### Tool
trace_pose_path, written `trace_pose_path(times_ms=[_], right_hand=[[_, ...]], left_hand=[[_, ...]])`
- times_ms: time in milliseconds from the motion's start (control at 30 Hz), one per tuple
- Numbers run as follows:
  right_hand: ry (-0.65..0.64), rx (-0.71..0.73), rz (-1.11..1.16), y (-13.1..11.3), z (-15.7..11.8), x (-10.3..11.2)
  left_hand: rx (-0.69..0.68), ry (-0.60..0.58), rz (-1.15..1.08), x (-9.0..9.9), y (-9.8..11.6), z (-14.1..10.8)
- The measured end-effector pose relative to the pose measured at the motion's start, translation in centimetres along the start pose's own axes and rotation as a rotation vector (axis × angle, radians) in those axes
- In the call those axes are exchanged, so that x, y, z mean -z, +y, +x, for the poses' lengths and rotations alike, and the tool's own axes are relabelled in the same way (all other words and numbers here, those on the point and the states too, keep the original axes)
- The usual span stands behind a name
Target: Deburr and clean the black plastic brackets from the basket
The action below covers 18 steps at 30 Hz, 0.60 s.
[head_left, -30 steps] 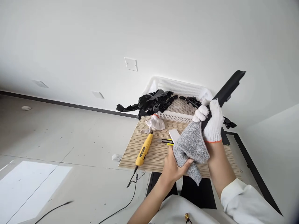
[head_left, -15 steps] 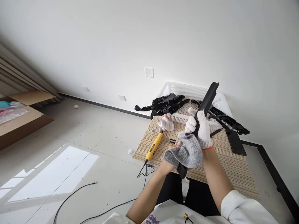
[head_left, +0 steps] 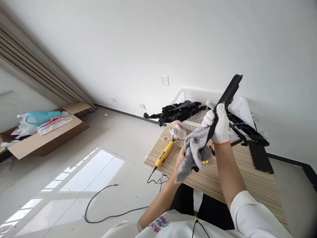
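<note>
A long black plastic strip (head_left: 230, 90) slants up and away above the table. My right hand (head_left: 219, 124), in a white knit glove with an orange cuff, is closed around its middle. My bare left hand (head_left: 181, 158) is wrapped in a grey cloth (head_left: 195, 150) and grips it against the strip's lower part; the cloth hides most of its fingers. Left of the hands lie a yellow corded tool (head_left: 164, 154) and a crumpled white glove (head_left: 178, 132). Something small and yellow (head_left: 205, 162) shows beneath the cloth.
Behind the hands, a white plastic basket (head_left: 193, 126) holds several black plastic parts (head_left: 182, 110), some sticking out over its rim. A black phone-like slab (head_left: 260, 156) lies at the table's right. An open cardboard box (head_left: 55, 138) and a black cable (head_left: 99, 191) are on the floor.
The cloth has shifted on the strip and now hangs in loose folds, with the left hand's grip altered. The strip's upper end sits higher. My view has turned left, showing more of the box.
</note>
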State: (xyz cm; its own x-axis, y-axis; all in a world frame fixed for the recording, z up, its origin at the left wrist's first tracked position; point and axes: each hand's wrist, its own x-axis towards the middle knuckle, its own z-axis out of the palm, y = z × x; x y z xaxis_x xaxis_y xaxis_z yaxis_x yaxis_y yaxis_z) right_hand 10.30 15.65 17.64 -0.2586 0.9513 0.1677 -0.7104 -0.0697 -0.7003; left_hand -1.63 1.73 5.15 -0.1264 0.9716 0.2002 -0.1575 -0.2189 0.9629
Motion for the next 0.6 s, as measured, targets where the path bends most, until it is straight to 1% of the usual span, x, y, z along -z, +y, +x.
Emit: trace_pose_path(times_ms=[33,100,133,167,200,233,300,367,400,467,600], right_hand=[[-0.011,-0.016,0.001,0.3,-0.1,0.2],[-0.042,-0.09,-0.02,1.1,-0.3,0.6],[-0.053,-0.15,-0.041,1.6,-0.5,0.7],[-0.044,-0.21,-0.059,2.1,-0.6,0.9],[-0.032,-0.256,-0.083,2.5,-0.7,1.1],[-0.011,-0.269,-0.104,2.8,-0.8,1.3],[0.026,-0.23,-0.13,3.2,-1.0,1.8],[0.039,-0.171,-0.137,3.2,-1.1,2.4],[0.037,-0.154,-0.143,3.1,-1.1,2.8],[0.03,-0.125,-0.171,2.7,-1.0,3.6],[-0.009,-0.047,-0.28,2.1,-0.7,4.7]], left_hand=[[-0.013,-0.048,0.077,-0.2,0.2,0.0],[-0.032,-0.19,0.261,-0.7,0.5,0.1],[-0.046,-0.236,0.339,-0.9,0.7,0.3],[-0.061,-0.247,0.395,-1.2,0.8,0.5],[-0.074,-0.226,0.43,-1.5,0.9,0.7],[-0.085,-0.195,0.451,-1.7,0.8,1.1],[-0.088,-0.146,0.465,-2.2,0.6,1.8],[-0.058,-0.111,0.466,-2.6,0.1,2.5],[-0.039,-0.073,0.469,-2.7,-0.3,2.9],[-0.018,0.048,0.487,-2.9,-1.1,3.4],[0.006,0.33,0.485,-3.4,-2.9,4.6]])
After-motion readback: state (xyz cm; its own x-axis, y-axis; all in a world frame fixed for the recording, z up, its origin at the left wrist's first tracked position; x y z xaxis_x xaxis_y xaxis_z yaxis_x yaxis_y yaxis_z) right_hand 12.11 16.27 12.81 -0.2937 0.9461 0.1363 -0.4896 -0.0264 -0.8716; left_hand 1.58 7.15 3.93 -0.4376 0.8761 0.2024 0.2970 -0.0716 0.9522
